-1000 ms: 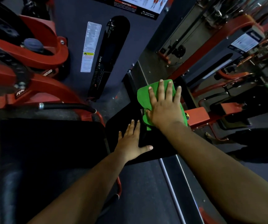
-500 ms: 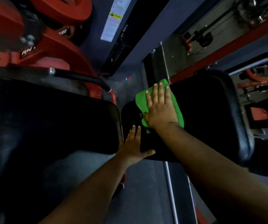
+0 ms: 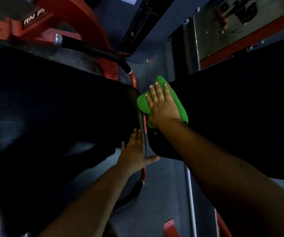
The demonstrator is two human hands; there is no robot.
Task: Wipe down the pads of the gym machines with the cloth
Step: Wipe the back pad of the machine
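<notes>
1. This is a gym floor, seen from above a large black seat pad (image 3: 52, 117).
2. Beyond the pad rises a red steel machine frame (image 3: 55, 17) with white lettering.
3. Behind the pad's far right corner stands a perforated weight-stack guard (image 3: 137, 21).
4. Farther right of the pad, cables and a pulley (image 3: 247, 9) show.

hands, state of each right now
Left hand: open, flat at the pad edge.
Right hand: open, pressing the cloth on the pad.

Right hand (image 3: 163, 106) flat, left hand (image 3: 135, 153) splayed
</notes>
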